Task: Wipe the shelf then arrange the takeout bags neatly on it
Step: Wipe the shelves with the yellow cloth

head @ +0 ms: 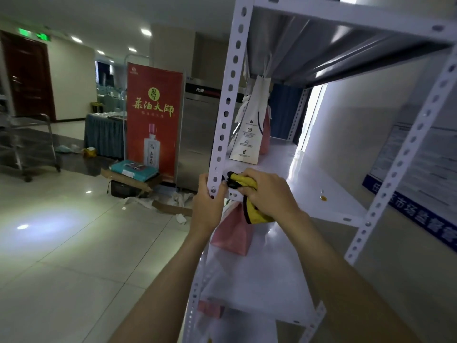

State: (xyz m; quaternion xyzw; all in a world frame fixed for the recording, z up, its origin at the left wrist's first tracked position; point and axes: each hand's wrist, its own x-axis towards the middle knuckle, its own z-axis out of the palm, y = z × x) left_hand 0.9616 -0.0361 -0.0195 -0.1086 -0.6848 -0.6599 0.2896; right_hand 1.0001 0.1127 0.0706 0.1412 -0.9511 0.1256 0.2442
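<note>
A white metal shelf unit (329,194) stands at the right. My left hand (209,206) grips its front left post (223,120) at the level of the middle shelf. Just to the right, my right hand (268,194) holds a bunched yellow cloth with black trim (252,211) at the shelf's front left corner. A white paper takeout bag (249,127) stands at the far left of that shelf, with a pink bag (265,134) behind it. Another pink bag (232,233) stands on the shelf below, under my hands.
A small yellow speck (322,198) lies on the middle shelf near its right edge. A red banner stand (154,115) with boxes (134,169) and scraps at its foot stands left of the shelf on the tiled floor. A metal trolley (27,144) is at far left.
</note>
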